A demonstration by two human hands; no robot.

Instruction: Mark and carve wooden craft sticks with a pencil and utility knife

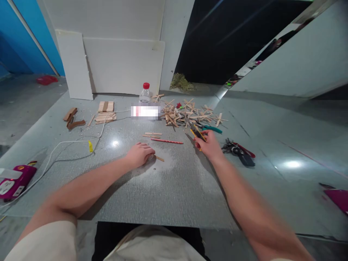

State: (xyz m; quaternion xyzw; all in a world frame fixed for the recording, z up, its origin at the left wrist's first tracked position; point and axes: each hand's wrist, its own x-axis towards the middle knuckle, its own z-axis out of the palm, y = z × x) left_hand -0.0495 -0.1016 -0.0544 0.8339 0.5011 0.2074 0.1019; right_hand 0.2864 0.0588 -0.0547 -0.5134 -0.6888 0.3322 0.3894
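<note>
My left hand (pixel 140 155) rests on the table with its fingers closed over one end of a wooden craft stick (pixel 160 158), whose other end sticks out to the right. In my right hand (pixel 210 145) is a pair of pliers (pixel 196 132) with yellow and black handles, its metal head pointing away from me at the pile of sticks. Between my hands, a bit farther off, lie a red patterned pencil (pixel 167 141) and two loose craft sticks (pixel 153 134). Teal-handled pliers (pixel 212 128) lie just beyond my right hand.
Crossed craft sticks (pixel 174 116) form a heap at the back, beside a red-capped bottle (pixel 146 93). Stacked sticks (pixel 106 107) and brown wooden pieces (pixel 71 117) lie left. A white cable (pixel 58 145) runs to a magenta power strip (pixel 20 177). Black-and-red tools (pixel 240 152) lie right.
</note>
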